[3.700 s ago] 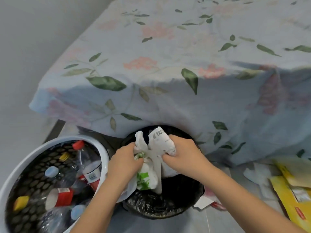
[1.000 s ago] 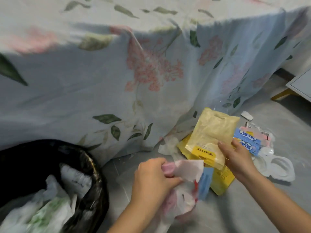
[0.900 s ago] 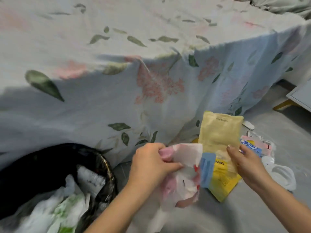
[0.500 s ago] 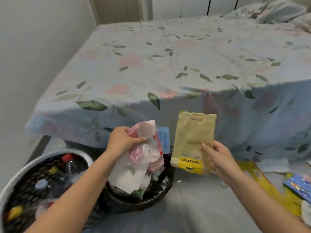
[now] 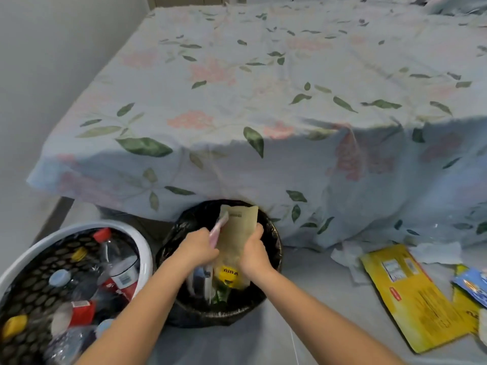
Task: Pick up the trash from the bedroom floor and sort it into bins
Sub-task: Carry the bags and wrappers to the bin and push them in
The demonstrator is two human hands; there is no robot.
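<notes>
Lined bin (image 5: 274,248) right of basket (image 5: 143,248), before bed (image 5: 263,101)

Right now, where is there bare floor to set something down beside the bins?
Free: the floor between the black bin and the yellow packet, and nearest the camera. Crowded: the right edge with wrappers, and the white basket touching the black bin.

You have two bins: one black-lined bin (image 5: 272,248) and one white mesh basket (image 5: 142,248). Two hands: left hand (image 5: 196,248), right hand (image 5: 254,255). One large yellow packet (image 5: 419,299) lies on the floor.
</notes>
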